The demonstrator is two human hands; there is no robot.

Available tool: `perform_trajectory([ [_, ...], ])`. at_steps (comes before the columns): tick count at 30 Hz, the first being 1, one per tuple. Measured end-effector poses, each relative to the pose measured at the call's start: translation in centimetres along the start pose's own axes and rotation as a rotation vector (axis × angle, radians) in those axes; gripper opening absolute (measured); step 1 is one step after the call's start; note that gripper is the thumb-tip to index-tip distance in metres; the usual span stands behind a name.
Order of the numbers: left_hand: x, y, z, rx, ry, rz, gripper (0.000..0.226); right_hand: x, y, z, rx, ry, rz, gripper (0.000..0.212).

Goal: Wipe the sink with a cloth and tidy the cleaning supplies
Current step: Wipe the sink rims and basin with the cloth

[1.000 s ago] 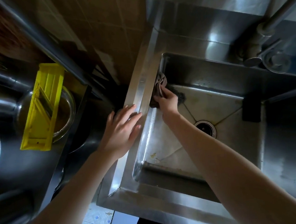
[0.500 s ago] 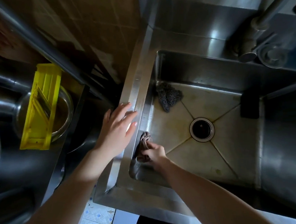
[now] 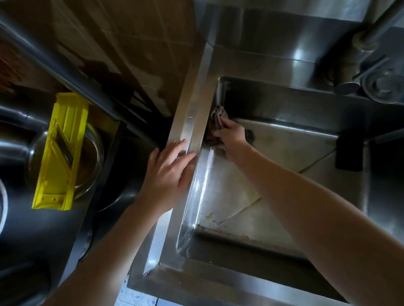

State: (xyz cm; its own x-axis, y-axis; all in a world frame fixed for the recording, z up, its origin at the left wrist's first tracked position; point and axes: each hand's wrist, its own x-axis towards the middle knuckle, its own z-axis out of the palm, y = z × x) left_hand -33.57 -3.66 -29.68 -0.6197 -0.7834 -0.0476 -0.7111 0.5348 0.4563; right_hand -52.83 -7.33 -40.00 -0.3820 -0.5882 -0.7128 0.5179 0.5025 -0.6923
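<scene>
Your right hand [image 3: 231, 136] clenched round cloth [image 3: 219, 118], pressing it against sink [image 3: 189, 127] left wall, far corner. Your left hand [image 3: 169, 172] flat, fingers spread, on rim.

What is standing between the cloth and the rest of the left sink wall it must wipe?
Nothing visible. The right hand presses the cloth on the wall; the dark scrubber lies beside it on the sink floor.

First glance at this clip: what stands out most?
The yellow slicer lying across a metal bowl at left stands out brightest. In the middle, the right hand presses a cloth to the sink wall's far left corner, while the left hand rests on the rim.
</scene>
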Motion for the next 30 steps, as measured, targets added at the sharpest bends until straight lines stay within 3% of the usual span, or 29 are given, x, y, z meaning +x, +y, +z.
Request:
perform_trajectory([
  [4, 0.7, 0.2, 0.5, 0.016, 0.028, 0.038, 0.031, -1.4, 1.7, 0.1, 0.026, 0.011, 0.01, 0.063],
  [12, 0.9, 0.0, 0.8, 0.072, 0.042, 0.049, 0.027, -13.0, 12.1, -0.2, 0.005, -0.002, 0.399, 0.061],
  [14, 0.9, 0.2, 0.6, 0.066, 0.042, 0.043, 0.028, -14.8, 13.0, -0.4, -0.022, -0.009, 0.424, 0.049],
  [17, 0.7, 0.4, 0.2, 0.049, 0.041, 0.013, 0.029, -15.5, 12.8, 0.0, -0.082, 0.006, 0.406, 0.032],
  [25, -1.7, 0.3, -1.4, 0.07, 0.055, -0.067, 0.032, -13.4, 3.8, 1.2, 0.006, 0.033, 0.236, 0.052],
  [30, -3.9, 0.0, -2.1, 0.067, 0.081, -0.054, 0.032, -12.6, -3.4, 1.4, 0.096, 0.015, 0.069, 0.043],
])
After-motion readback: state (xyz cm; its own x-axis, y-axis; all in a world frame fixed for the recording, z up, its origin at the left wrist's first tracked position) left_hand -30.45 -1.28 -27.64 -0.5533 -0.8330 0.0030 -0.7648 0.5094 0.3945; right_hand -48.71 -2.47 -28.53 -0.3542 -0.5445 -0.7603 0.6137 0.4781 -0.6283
